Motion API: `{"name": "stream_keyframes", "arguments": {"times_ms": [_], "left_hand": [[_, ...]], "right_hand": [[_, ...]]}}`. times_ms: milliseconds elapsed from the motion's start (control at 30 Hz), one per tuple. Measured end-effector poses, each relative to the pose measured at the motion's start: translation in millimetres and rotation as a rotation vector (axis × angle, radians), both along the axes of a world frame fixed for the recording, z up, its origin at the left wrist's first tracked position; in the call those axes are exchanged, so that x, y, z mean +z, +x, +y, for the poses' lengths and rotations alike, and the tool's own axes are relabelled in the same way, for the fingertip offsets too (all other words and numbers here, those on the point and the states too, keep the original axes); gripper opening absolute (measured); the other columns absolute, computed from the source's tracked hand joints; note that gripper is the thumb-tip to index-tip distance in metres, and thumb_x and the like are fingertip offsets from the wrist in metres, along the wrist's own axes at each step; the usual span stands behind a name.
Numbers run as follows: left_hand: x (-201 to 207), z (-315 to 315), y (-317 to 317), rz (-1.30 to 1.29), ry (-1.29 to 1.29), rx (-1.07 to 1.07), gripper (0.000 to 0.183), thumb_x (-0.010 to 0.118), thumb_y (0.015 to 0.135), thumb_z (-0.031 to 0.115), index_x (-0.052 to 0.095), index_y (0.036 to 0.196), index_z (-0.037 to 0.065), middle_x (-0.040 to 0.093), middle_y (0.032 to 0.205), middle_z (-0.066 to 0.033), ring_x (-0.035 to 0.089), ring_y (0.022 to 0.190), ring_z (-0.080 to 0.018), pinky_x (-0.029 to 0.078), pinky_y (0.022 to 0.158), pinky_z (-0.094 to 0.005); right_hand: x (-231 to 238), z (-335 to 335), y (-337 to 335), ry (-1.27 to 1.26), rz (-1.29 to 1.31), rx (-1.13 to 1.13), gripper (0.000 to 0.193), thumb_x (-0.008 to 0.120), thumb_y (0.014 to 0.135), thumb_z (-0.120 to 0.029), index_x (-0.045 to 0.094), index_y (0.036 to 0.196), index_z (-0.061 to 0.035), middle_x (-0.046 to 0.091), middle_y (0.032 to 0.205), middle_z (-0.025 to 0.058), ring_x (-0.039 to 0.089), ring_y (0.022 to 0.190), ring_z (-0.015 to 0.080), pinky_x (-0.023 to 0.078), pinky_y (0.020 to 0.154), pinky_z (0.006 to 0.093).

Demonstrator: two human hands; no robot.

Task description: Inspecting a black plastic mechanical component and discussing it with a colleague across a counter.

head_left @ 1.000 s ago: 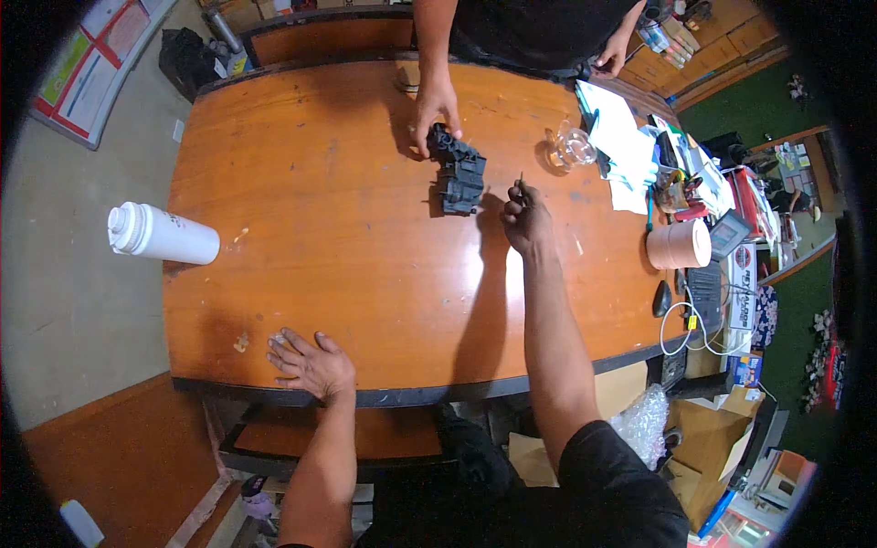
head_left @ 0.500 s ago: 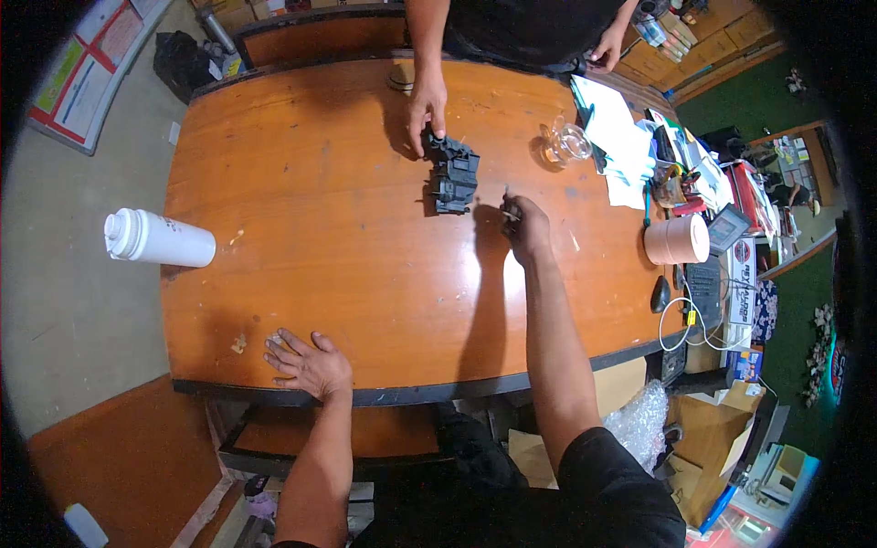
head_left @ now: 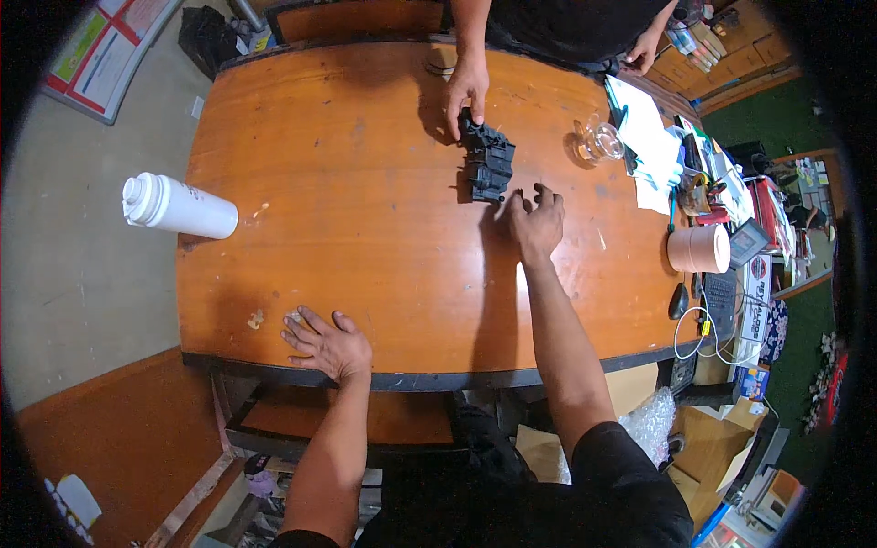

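Observation:
On the wooden table (head_left: 384,265) lies a black moulded plastic part (head_left: 491,164), ribbed and irregular in shape. A co-worker's hand (head_left: 470,89) reaches down from the far side and touches its far end. My right hand (head_left: 539,226) is just to the near right of the part, apart from it, thumb and fingers spread; I see nothing between them. Palm down near the table's front edge rests my left hand (head_left: 331,345), its fingers fanned out and holding nothing.
At the left edge lies a white bottle (head_left: 187,206). A glass cup (head_left: 600,142) stands right of the part, beside loose papers (head_left: 647,137). Further right are a pink cylindrical container (head_left: 698,248), a black mouse (head_left: 678,300) and a white cable (head_left: 678,342).
My right hand was curled round something small and thin; its fingers have now spread. My left hand stays flat on the table. The whole view has shifted slightly.

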State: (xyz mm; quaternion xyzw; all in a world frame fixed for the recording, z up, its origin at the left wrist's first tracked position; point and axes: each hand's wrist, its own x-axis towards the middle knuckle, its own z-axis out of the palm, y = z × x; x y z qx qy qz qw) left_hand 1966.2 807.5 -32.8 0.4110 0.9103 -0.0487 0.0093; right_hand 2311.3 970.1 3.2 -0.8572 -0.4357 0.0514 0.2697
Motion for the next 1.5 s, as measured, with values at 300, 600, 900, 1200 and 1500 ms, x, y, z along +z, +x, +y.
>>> {"name": "stream_keyframes", "arguments": {"times_ms": [300, 600, 900, 1200, 1500], "left_hand": [[3.1, -2.7, -1.5, -0.018, -0.011, -0.004, 0.074, 0.046, 0.111, 0.05, 0.03, 0.172, 0.01, 0.017, 0.181, -0.02, 0.013, 0.166, -0.0437, 0.018, 0.123, -0.0769], [0.9, -3.5, -2.1, -0.038, 0.001, -0.009, 0.074, 0.047, 0.11, 0.048, 0.03, 0.171, 0.01, 0.018, 0.18, -0.0198, 0.013, 0.166, -0.0442, 0.016, 0.124, -0.0774], [2.1, -2.3, -4.7, -0.037, 0.027, -0.015, 0.074, 0.049, 0.109, 0.048, 0.032, 0.171, 0.009, 0.019, 0.181, -0.0195, 0.015, 0.166, -0.0437, 0.016, 0.124, -0.0776], [-0.2, -1.9, 6.8, -0.036, 0.003, -0.026, 0.073, 0.047, 0.111, 0.049, 0.031, 0.171, 0.011, 0.02, 0.181, -0.0179, 0.015, 0.166, -0.0427, 0.017, 0.124, -0.077], [-5.0, -7.0, -4.0, -0.015, 0.026, -0.024, 0.074, 0.049, 0.109, 0.048, 0.033, 0.17, 0.009, 0.021, 0.18, -0.021, 0.016, 0.165, -0.0436, 0.016, 0.124, -0.077]], "right_hand": [[17.1, 60.2, -67.0, -0.115, 0.161, 0.047, 0.123, 0.087, 0.077, -0.056, 0.025, 0.168, -0.0022, 0.043, 0.161, 0.0325, 0.041, 0.149, 0.0482, 0.03, 0.123, 0.0621], [6.2, 52.4, -72.4, -0.028, 0.137, -0.03, 0.107, 0.081, 0.087, -0.051, 0.029, 0.166, -0.0014, 0.044, 0.159, 0.0323, 0.042, 0.147, 0.0484, 0.031, 0.121, 0.0623], [-41.8, -41.0, -4.3, -0.039, -0.105, -0.06, 0.043, 0.069, 0.101, -0.048, 0.076, 0.127, -0.0138, 0.066, 0.125, 0.015, 0.058, 0.123, 0.0382, 0.043, 0.107, 0.0546], [-69.2, -22.8, 56.4, 0.31, 0.192, -0.048, 0.032, 0.067, 0.106, -0.032, 0.077, 0.115, -0.0029, 0.076, 0.104, 0.0184, 0.071, 0.093, 0.034, 0.054, 0.088, 0.0467], [-39.2, -34.4, 53.7, 0.368, 0.435, -0.119, 0.032, 0.065, 0.11, -0.025, 0.074, 0.115, 0.0059, 0.074, 0.09, 0.0181, 0.065, 0.081, 0.0235, 0.054, 0.08, 0.0391]]}}
